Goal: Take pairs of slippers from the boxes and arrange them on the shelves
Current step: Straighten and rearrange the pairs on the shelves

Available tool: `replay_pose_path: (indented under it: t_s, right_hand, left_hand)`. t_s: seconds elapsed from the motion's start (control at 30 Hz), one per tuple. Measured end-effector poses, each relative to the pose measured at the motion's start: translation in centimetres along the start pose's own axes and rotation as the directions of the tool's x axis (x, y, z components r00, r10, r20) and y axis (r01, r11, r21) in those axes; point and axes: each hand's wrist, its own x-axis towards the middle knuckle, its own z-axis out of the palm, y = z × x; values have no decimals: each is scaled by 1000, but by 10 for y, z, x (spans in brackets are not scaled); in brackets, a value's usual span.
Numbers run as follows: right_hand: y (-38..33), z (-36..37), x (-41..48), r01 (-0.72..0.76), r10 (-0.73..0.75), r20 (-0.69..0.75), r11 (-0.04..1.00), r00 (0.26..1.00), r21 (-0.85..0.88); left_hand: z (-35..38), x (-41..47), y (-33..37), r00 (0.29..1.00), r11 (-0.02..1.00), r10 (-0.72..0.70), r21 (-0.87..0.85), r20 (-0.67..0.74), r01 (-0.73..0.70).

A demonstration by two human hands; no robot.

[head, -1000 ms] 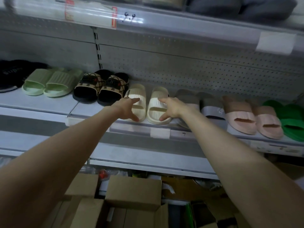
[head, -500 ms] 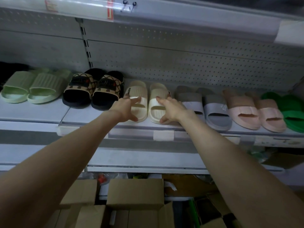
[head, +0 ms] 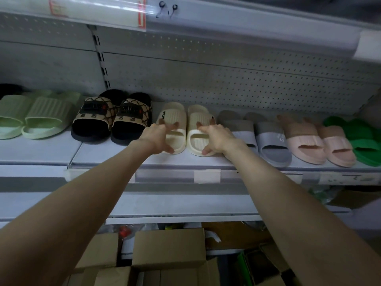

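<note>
A pair of cream slippers stands side by side, toes toward me, on the grey shelf (head: pixel 181 162). My left hand (head: pixel 158 137) holds the left cream slipper (head: pixel 174 114), with fingers over its strap and the thumb at its toe edge. In the same way, my right hand (head: pixel 216 139) holds the right cream slipper (head: pixel 199 116). Both arms reach straight out. Cardboard boxes (head: pixel 169 248) sit low down, under the shelves.
Left of the cream pair stand black-and-tan patterned slippers (head: pixel 113 120) and light green ones (head: pixel 39 118). To the right are grey (head: pixel 266 137), pink (head: pixel 317 141) and bright green slippers (head: pixel 362 139). A pegboard back wall and an upper shelf edge (head: pixel 226 23) close the space above.
Both hands have slid further onto the cream slippers, their fingers now over the straps. The pair sits a little deeper on the shelf and the view has shifted slightly.
</note>
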Motion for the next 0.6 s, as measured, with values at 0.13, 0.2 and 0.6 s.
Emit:
replay_pose_path:
  t_s: [0.13,0.2,0.6]
  right_hand:
    - [0,-1,4,-13,13,-2,1000,1000,8]
    - [1,-1,6,-17,17,-4,1000,1000,11]
    - [9,-5,22,-13,13,5,1000,1000,12]
  left_hand:
    - [0,4,-2,1000,1000,-3,5,-7,3]
    - [0,7,-2,1000,1000,-6,15,-9,6]
    - [-2,17,5,999,999,-52,-6,-12,52]
